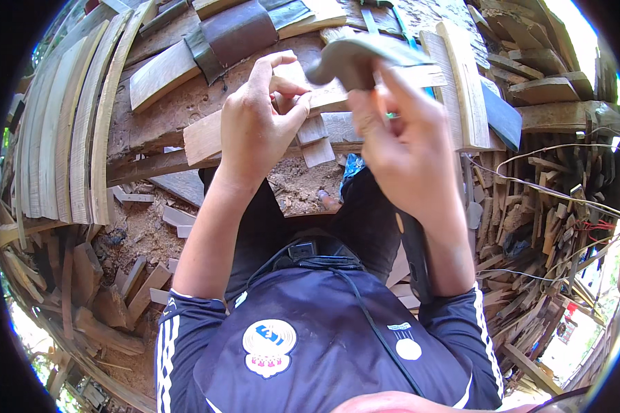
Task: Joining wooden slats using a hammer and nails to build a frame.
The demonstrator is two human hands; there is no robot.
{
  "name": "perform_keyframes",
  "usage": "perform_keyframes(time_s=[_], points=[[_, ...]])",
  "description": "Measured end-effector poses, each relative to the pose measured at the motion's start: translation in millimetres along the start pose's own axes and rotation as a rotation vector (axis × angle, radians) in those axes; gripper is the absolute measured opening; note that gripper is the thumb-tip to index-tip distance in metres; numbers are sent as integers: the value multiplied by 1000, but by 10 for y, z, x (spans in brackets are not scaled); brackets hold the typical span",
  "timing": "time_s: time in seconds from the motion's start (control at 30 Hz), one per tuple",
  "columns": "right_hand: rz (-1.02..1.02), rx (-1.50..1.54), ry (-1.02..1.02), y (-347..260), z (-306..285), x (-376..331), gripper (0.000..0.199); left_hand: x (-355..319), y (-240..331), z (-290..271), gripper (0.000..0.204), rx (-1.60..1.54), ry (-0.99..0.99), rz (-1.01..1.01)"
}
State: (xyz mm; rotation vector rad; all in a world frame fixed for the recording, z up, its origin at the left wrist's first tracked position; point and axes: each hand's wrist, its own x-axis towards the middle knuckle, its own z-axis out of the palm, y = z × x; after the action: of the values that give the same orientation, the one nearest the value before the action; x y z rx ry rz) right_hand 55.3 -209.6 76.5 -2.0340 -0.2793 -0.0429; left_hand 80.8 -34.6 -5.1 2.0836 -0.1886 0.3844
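My left hand [258, 124] rests on a pale wooden strip [203, 138] that lies across a rough workbench [151, 117]. Its thumb and fingers pinch something small at the strip's upper edge; I cannot tell what it is. My right hand [403, 148] is closed around a hammer, with the grey metal head [355, 58] raised just above and to the right of the left fingers. The hammer's dark handle [415, 258] runs down along my right forearm. Two short wood offcuts [315, 141] lie between the hands.
Long curved wooden slats [62, 138] are stacked at the left. A pile of scrap wood [551, 213] with thin wires across it fills the right. Dark boards [234, 31] lie at the back. Sawdust and chips [145, 227] cover the ground by my knees.
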Motion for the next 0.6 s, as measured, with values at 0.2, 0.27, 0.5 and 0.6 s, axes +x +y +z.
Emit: perform_keyframes(time_s=[0.2,0.27,0.5,0.6], points=[[96,119,-45,68,-14,-65,47,-7,-66,-55,44,17,-36,27],[124,154,-3,59,-56,-142,47,-7,-59,-82,44,-8,-47,44],[288,168,50,243,-296,-554,41,-44,14,-288,37,81,-62,94],[432,272,22,322,-311,-611,39,-1,15,-306,24,197,-84,110]])
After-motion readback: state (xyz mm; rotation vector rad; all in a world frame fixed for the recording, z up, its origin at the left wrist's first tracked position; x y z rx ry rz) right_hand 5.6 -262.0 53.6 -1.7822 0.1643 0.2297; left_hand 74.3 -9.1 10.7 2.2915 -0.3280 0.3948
